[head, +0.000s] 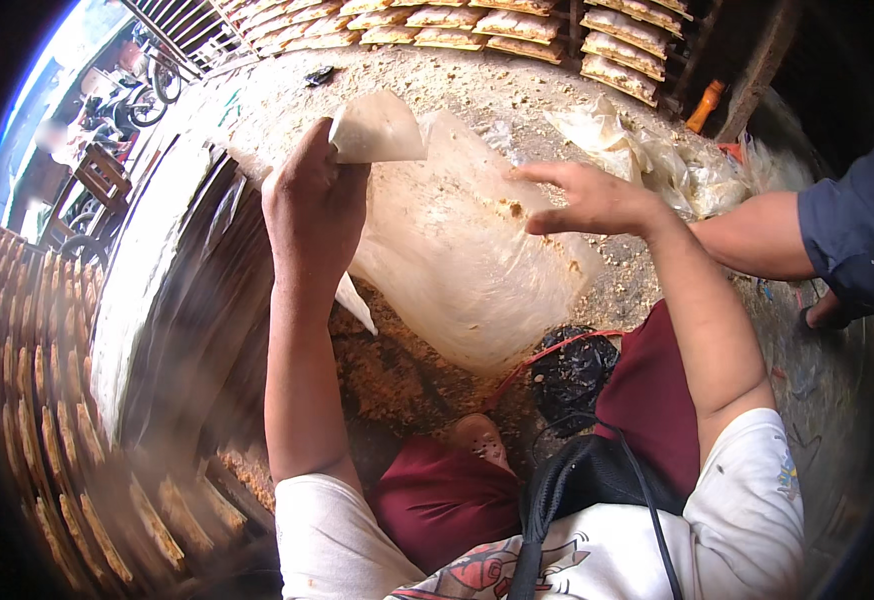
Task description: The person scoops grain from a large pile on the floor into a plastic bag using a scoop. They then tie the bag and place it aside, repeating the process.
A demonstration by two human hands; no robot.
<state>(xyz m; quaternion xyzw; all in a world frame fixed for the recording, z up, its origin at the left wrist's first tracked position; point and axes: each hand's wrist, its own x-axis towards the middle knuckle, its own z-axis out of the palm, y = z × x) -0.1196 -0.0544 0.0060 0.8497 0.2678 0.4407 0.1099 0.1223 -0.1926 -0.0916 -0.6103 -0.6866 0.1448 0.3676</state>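
Note:
My left hand [317, 191] is closed around the gathered edge of a large translucent plastic sheet [444, 247], and a fold of it stands up above my fist. The sheet hangs spread out between my arms, with yellowish crumbs stuck to its right part. Over the sheet's right side, my right hand [583, 199] is held with thumb and fingers apart and nothing between them. Whether its fingertips touch the sheet cannot be told. Below the sheet, a black plastic bag [572, 371] lies by my knee, with a red string [542, 352] beside it.
Racks of filled trays [482, 26] stand ahead, and more trays [39, 375] are at the left. Crumpled clear plastic [654, 161] lies on the crumb-strewn floor [437, 71]. At the right is another person's bare limb [756, 236]. An orange-handled object [705, 107] stands near a post. Motorcycles [144, 105] are parked far left.

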